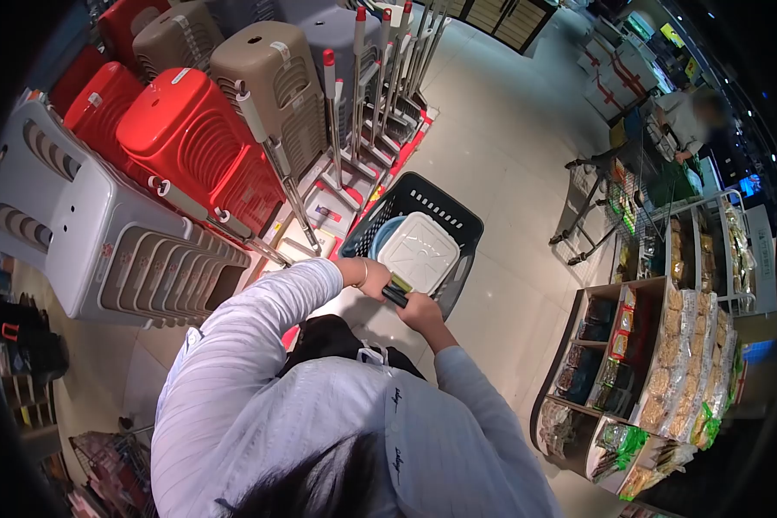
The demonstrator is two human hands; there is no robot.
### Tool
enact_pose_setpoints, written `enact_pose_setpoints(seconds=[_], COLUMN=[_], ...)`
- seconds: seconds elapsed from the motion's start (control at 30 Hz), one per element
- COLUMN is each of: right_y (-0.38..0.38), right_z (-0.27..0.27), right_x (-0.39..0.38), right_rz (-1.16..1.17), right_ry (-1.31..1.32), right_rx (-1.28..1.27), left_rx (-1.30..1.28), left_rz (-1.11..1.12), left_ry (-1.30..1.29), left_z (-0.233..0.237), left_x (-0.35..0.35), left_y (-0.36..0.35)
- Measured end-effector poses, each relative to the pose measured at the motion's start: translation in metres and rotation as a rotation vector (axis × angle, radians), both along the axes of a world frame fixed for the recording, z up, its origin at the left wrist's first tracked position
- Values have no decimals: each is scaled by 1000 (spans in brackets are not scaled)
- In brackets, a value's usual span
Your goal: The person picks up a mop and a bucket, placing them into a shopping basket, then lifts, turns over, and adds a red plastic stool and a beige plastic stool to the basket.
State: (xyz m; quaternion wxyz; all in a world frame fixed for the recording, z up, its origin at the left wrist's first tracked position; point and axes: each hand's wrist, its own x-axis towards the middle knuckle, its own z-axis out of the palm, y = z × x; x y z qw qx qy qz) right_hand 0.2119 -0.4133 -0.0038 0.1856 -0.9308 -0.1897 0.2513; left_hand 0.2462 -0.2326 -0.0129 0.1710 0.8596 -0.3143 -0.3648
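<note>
A dark shopping basket is in front of me on the tiled floor. Both my hands are closed around its black handle. My left hand, with a bracelet at the wrist, grips the left end. Close beside it, my right hand wraps the other end. Inside the basket lies a white square lid or lidded box. Part of a round blue tub shows beneath it. A small yellow-green item is partly hidden by my hands.
Stacked red stools, brown stools and grey chairs stand on my left. Several mops lean beside them. On the right are a snack shelf, a shopping cart and a person.
</note>
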Motion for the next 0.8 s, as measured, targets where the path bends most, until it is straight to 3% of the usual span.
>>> enact_pose_setpoints(seconds=[0.5,0.8], right_y=[-8,-20], right_z=[-17,-4], right_x=[92,139], right_rz=[-85,-102], right_ry=[4,26], right_rx=[-74,-188], left_rx=[2,-11], left_rz=[-27,13], left_ry=[-112,-54], left_z=[-28,-8], left_x=[95,139], left_y=[-12,-30])
